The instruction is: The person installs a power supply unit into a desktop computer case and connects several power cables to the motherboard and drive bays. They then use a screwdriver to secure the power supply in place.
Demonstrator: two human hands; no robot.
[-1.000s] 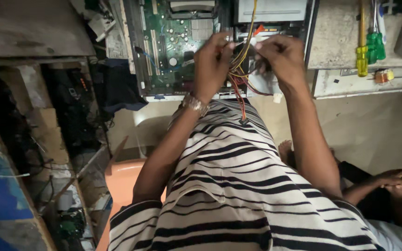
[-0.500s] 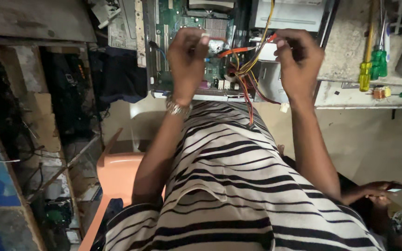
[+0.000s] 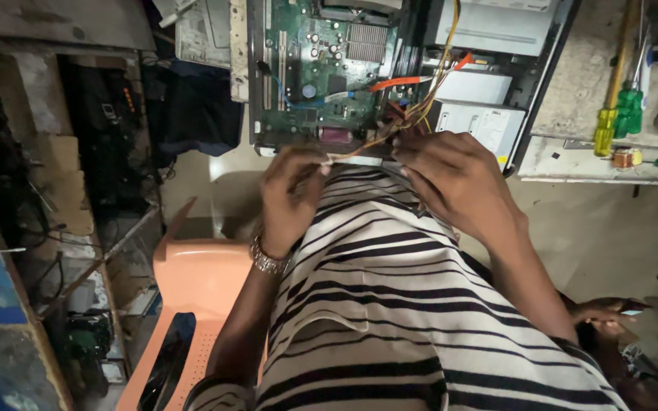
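Head view: the left hand [image 3: 292,199] and right hand [image 3: 451,179] pinch a wire bundle [image 3: 390,137], fingers closed on it. The bundle's near end is hidden behind the hands. The open computer case [image 3: 542,84] is cut off at the top edge.

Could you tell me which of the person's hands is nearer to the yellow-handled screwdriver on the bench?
Right. The right hand lies left of the yellow-handled screwdriver; the left hand sits farther left still.

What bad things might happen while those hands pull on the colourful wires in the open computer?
The left hand and right hand hold a wire bundle stretched from the open computer case; a hard tug might loosen a plug or strain a wire. The wires pass close over the green circuit board, so they could snag small parts there. The screwdrivers lie near the bench edge and might get knocked off.
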